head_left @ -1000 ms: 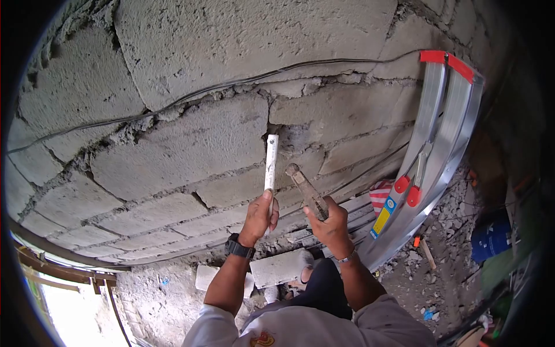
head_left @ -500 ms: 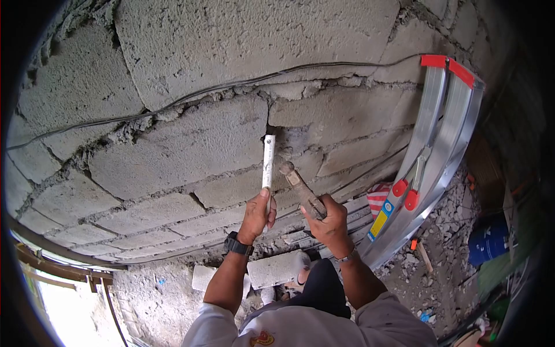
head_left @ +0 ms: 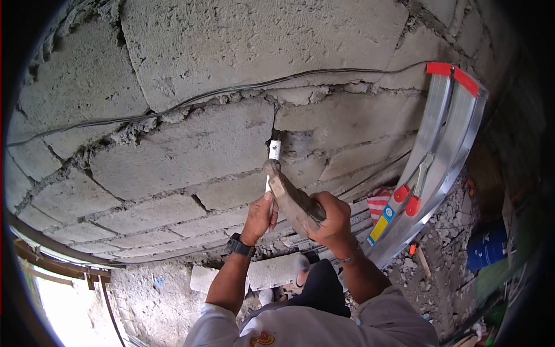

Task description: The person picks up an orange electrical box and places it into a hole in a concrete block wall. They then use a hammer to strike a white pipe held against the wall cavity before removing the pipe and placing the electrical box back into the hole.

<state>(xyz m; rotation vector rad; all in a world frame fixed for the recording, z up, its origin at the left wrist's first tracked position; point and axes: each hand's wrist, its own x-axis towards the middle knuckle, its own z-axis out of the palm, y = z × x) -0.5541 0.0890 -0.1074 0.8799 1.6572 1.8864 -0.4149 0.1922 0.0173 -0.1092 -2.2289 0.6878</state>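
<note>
My left hand (head_left: 258,220) is closed around a narrow white piece with printing on it, which looks like a plastic pipe (head_left: 274,151). Its far end, with a dark spot near the tip, lies at a broken gap in the block wall (head_left: 185,150). In my right hand (head_left: 334,222) is a worn, dusty hammer (head_left: 289,194), its rounded striking end overlapping the pipe just beyond my left fingers. The hammer hides the pipe's middle, and my right fingers hide most of the handle.
An aluminium ladder (head_left: 442,139) with red caps leans at the right. A dark cable (head_left: 231,92) runs across the wall. Loose blocks (head_left: 277,272) lie near my feet, with rubble (head_left: 445,243) and a blue container (head_left: 487,247) on the right.
The hammer has swung left, from beside the pipe to over it. My left hand keeps its hold, and the pipe's tip stays at the gap. The view has shifted slightly.
</note>
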